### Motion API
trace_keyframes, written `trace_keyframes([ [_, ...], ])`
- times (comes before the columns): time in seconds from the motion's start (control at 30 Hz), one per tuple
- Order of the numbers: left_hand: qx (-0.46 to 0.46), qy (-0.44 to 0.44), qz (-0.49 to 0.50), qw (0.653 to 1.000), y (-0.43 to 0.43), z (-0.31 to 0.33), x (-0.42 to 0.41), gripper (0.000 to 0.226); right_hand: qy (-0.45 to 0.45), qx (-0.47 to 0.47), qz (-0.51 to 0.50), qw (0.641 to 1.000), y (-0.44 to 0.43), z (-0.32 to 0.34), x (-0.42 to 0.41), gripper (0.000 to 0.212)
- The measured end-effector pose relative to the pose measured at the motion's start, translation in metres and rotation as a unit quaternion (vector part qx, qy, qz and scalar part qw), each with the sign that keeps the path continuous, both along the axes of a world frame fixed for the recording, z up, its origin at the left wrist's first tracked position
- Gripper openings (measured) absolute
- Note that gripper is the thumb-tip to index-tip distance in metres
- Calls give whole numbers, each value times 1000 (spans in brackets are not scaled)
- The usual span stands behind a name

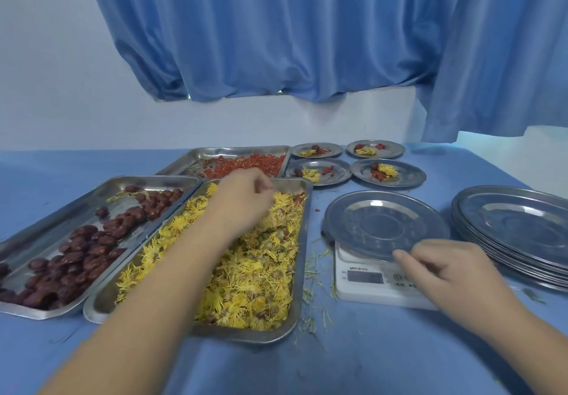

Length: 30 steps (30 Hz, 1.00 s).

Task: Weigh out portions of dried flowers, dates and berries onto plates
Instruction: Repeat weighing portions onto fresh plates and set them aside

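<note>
Reaching over the far end of the tray of dried flowers (252,281), the left hand (242,201) has its fingers bunched downward among the petals; whether they have closed on a tuft cannot be told. The right hand (445,268) sits curled at the near rim of the bare plate (384,222) on the scale (362,284), its grip equally unclear. A good pick would likely be small and loose, lifted clear before crossing, with the right hand off the plate so the reading stays true. Stray petals already litter the cloth beside the tray.
</note>
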<state>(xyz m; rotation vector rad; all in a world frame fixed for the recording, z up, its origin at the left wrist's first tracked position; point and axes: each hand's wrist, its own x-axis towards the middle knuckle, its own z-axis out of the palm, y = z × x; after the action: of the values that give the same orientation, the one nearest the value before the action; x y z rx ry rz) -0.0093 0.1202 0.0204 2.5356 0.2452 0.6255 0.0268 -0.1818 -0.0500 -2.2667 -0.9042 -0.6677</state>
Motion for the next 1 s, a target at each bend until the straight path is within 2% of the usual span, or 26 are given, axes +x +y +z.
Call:
trace_keyframes([
  [0.1,114,142,2,983,37,13,-3,9,1,1,5,1000,2,1,1,48],
  [0.17,144,244,-28,959,50,18,-4,18,0,-1,14,1000,3,1,1,47],
  [0.23,158,310,-41,937,53,19,-4,30,1,-7,17,1000,3,0,1,47],
  [0.37,206,353,-45,911,53,14,1,37,0,-8,16,1000,1,0,0,48],
  [0.5,218,323,-58,919,56,11,6,14,3,8,13,1000,-3,2,-1,47],
  [0.57,176,283,-69,940,60,15,3,14,6,12,13,1000,-4,3,0,47],
  [0.67,11,220,-100,970,64,24,-3,21,9,19,17,1000,-4,4,1,48],
  [0.73,-120,173,-105,972,56,29,-4,21,12,23,19,999,-4,4,1,48],
  [0.8,-216,152,-119,957,43,31,0,21,16,28,19,999,-4,4,1,48],
  [1.0,-257,178,-185,932,-6,30,23,20,25,35,23,999,-7,3,3,47],
])
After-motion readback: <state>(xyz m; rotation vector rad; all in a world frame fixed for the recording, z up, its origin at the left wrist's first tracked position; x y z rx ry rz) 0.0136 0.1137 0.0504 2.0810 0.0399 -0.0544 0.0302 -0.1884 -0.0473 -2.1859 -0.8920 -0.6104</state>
